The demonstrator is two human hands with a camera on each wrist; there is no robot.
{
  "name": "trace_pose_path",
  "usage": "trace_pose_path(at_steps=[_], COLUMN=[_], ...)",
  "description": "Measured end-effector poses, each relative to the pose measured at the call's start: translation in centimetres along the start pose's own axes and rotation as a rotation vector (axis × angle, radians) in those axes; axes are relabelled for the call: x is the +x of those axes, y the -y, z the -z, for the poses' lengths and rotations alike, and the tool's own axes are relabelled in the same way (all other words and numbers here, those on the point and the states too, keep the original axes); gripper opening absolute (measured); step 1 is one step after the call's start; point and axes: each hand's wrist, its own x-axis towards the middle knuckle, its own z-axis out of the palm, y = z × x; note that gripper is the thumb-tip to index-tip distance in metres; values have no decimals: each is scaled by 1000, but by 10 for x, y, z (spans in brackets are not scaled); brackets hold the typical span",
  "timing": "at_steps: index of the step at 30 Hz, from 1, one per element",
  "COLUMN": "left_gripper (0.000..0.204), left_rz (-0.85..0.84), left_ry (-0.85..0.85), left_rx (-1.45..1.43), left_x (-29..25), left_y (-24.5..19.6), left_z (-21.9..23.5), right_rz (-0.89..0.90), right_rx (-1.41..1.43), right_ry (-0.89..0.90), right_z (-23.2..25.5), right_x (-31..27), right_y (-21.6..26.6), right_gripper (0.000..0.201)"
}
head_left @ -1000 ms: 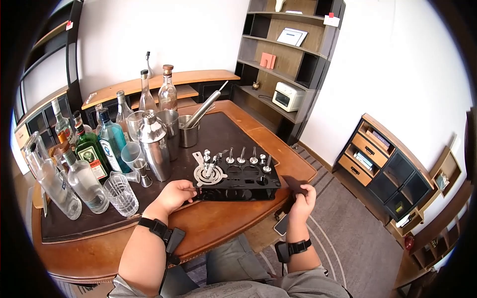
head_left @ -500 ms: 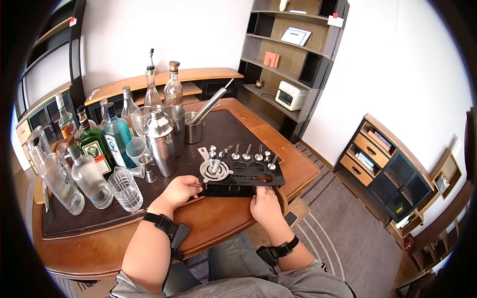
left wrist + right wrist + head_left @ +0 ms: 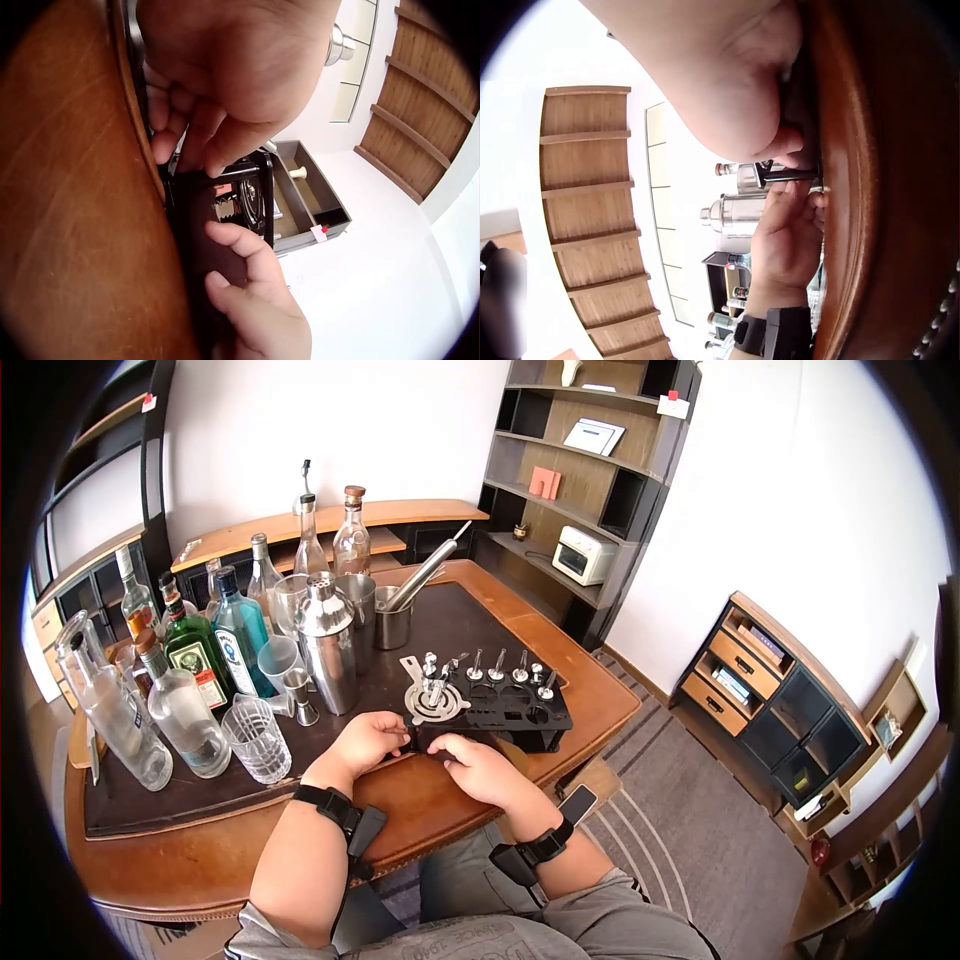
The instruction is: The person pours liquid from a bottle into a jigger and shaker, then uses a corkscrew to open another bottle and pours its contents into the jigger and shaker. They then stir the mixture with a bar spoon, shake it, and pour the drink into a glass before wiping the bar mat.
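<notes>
A black rack [image 3: 515, 710] with metal bar tools stands at the table's near edge, a round strainer [image 3: 435, 700] on its left end. At that end's front corner is my left hand [image 3: 368, 744], its curled fingers and thumb pinching the end of a dark cloth [image 3: 196, 240] beside the rack's black post. Just right of it, my right hand [image 3: 482, 768] holds the same cloth between thumb and fingers, seen low in the left wrist view. The palm of my right hand [image 3: 735, 90] hides part of the cloth in the right wrist view.
Left of the rack stand a steel shaker [image 3: 328, 645], a small jigger [image 3: 300, 698], a cut glass tumbler [image 3: 258, 742] and several bottles, among them a green one [image 3: 196, 658]. Behind is a steel cup [image 3: 392, 622] with tools. A phone [image 3: 579, 803] lies below the table's right side.
My right hand has moved left from beyond the rack's right end, along its front, to beside my left hand. The left hand has stayed at the rack's left corner.
</notes>
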Motion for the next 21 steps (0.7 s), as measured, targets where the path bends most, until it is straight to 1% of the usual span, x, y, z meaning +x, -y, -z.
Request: trace_pose_path(at_steps=[3,4,5,7,9,10,11,12,13,14,15,17,18,19,21], left_gripper=[3,4,4,5,5,5,5,5,5,5,5,5,5,4,7], left_rz=[-40,-44,-46,-42,-40,-43,-48,-55,-49,-44,-37,-34,-33,-22,-1], left_ry=[6,7,10,11,15,19,21,20,20,20,22,21,20,23,27], left_rx=[-2,2,5,-21,-11,14,38,42,42,41,40,18,8,17,38], left_x=[6,5,3,3,3,3,4,6,6,6,6,6,5,3,-1], left_y=[8,6,5,3,5,6,7,10,10,8,8,6,4,1,-7], left_z=[3,2,1,0,1,1,2,3,3,3,2,1,1,1,0], right_rz=[139,101,29,-46,-28,-81,-98,-62,-61,0,115,272,284,242,164], right_rx=[190,365,422,531,477,576,645,644,714,614,688,463,308,31,-237], right_ry=[254,370,510,628,383,151,-75,-311,-590,-860,-1025,-1305,-1356,-1363,-1154], right_z=[15,22,35,48,61,63,64,69,70,75,77,76,71,65,47], right_x=[-20,-29,-38,-58,-77,-87,-92,-98,-101,-103,-104,-108,-111,-115,-111], right_y=[4,8,18,15,16,18,9,5,7,4,6,9,0,-17,-16], right_gripper=[26,24,24,25,27,27,27,26,26,27,30,29,27,27,29])
